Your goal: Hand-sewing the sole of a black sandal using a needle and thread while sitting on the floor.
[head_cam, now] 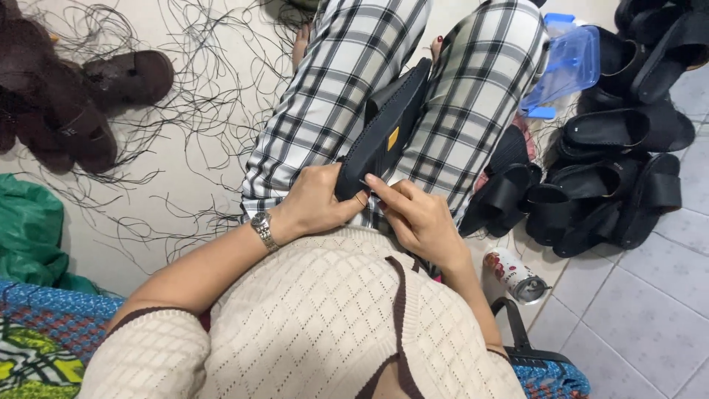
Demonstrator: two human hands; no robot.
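Note:
A black sandal (388, 129) with a small yellow label rests along my lap between my legs in black-and-white plaid trousers (332, 96). My left hand (314, 203), with a silver watch on the wrist, grips the sandal's near end from the left. My right hand (417, 214) touches the same end from the right, fingers pinched at its edge. Whether a needle or thread is between the fingers cannot be told.
A pile of black sandals (613, 170) lies on the tiled floor at right, beside a clear blue plastic box (565, 70) and a small can (515, 273). Brown sandals (81, 103) and loose black threads (185, 170) cover the floor at left. A green bag (29, 229) sits near left.

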